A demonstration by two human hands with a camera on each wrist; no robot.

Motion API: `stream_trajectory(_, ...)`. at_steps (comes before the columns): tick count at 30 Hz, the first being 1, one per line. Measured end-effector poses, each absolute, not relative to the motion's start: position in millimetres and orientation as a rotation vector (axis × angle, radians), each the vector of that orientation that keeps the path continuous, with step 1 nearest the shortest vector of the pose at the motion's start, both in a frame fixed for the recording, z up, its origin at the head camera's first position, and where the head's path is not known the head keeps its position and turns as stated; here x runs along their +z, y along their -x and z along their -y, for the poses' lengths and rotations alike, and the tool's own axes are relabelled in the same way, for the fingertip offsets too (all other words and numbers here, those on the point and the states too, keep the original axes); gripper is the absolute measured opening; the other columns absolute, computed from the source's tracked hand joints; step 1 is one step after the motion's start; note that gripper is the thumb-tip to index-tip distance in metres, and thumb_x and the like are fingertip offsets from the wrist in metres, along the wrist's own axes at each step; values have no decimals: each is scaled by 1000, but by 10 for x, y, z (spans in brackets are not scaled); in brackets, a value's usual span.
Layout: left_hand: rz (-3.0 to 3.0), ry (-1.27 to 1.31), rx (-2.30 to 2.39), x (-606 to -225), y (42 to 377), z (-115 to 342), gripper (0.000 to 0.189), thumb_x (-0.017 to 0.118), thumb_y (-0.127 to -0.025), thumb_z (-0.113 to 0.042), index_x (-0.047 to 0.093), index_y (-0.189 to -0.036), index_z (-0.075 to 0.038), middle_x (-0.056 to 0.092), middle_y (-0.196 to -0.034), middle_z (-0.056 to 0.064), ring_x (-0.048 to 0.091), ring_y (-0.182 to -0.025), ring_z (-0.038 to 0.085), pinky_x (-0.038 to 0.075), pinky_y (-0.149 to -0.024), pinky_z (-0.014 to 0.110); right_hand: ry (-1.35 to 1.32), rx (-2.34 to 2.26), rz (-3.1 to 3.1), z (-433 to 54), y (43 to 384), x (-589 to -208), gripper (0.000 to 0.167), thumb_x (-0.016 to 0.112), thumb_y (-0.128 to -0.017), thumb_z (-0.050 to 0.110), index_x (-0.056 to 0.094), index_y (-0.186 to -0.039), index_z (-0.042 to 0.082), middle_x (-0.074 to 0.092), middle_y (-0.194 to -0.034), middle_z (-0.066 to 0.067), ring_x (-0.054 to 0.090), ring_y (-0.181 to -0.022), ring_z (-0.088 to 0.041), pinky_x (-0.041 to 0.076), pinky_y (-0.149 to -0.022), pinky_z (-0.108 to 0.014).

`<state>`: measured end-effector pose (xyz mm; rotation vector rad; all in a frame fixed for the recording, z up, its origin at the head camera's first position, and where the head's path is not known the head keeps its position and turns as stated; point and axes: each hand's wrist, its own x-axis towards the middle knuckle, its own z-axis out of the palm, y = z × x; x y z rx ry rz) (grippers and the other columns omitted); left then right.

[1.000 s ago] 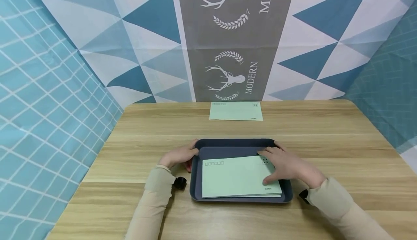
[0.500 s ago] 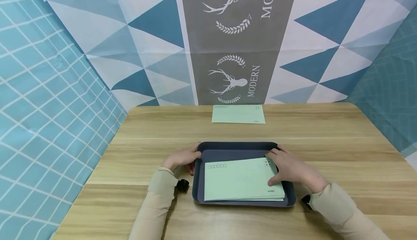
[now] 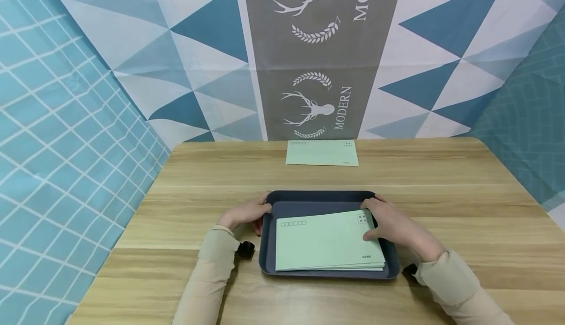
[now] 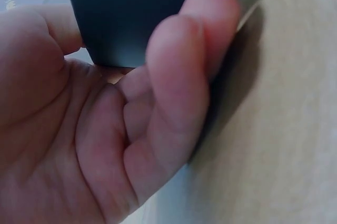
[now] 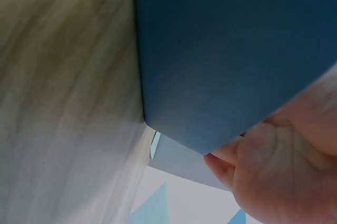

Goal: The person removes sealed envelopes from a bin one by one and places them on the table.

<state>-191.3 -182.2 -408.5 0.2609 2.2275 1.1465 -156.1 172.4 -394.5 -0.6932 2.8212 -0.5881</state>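
Observation:
A shallow dark blue tray (image 3: 318, 196) lies on the table with a small stack of pale green envelopes (image 3: 326, 241) in it. My left hand (image 3: 245, 213) grips the tray's left rim, thumb over the edge and fingers against the outer wall. In the left wrist view the curled fingers (image 4: 179, 71) stand beside the dark wall. My right hand (image 3: 393, 222) reaches over the right side of the tray; its thumb and index finger pinch the top envelope near its upper right corner. Its other fingers bend over the tray's rim (image 5: 226, 134) in the right wrist view.
Another pale green envelope (image 3: 322, 153) lies flat at the table's back edge, against the patterned backdrop (image 3: 309, 60). The wood-grain table (image 3: 198, 178) surrounds the tray. Blue checked cloth (image 3: 66, 134) hangs on the left side.
My right thumb and fingers have drawn in at the top envelope's right edge, and its right corner has shifted slightly upward. The left hand stays on the tray; the camera view shifts slightly.

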Motion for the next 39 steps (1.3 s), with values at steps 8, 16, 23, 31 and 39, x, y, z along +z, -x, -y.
stream_trajectory(8,-2234,-267,1145,-4077,1922,1827,48,36,-91,-19,27,-138,-23,57,-58,14,56,-46,22,52,-48,34,688,-629,-2858,-1706,1549,-3946,50,81,-64,15,49,-101,2,61,-98,-7,55,-106,-31,19,-106,-51)
stream_trajectory(16,-2243,-243,1137,-4065,1908,1819,53,35,-92,-19,20,-143,-24,57,-58,15,56,-45,22,52,-48,35,704,-622,-2881,-1690,1537,-3962,51,78,-67,14,45,-104,3,58,-85,0,58,-93,-23,20,-106,-50)
stream_trajectory(23,-2240,-250,1136,-4047,1912,1805,50,35,-91,-19,24,-140,-22,57,-57,14,56,-44,21,51,-47,34,712,-638,-2914,-1693,1533,-3968,49,75,-72,11,42,-107,3,60,-87,-2,58,-91,-22,25,-103,-51)
stream_trajectory(31,-2232,-259,1131,-4060,1913,1807,49,35,-92,-18,24,-140,-20,57,-58,13,56,-45,21,51,-46,33,674,-685,-2967,-1690,1535,-3969,48,72,-75,9,41,-111,5,60,-94,-7,54,-86,-21,40,-83,-47)
stream_trajectory(39,-2240,-270,1136,-4059,1905,1808,48,34,-94,-18,23,-141,-19,56,-58,13,56,-44,20,51,-45,33,708,-758,-3002,-1700,1560,-3975,50,68,-78,4,37,-117,3,61,-98,-14,53,-76,-16,44,-64,-30)
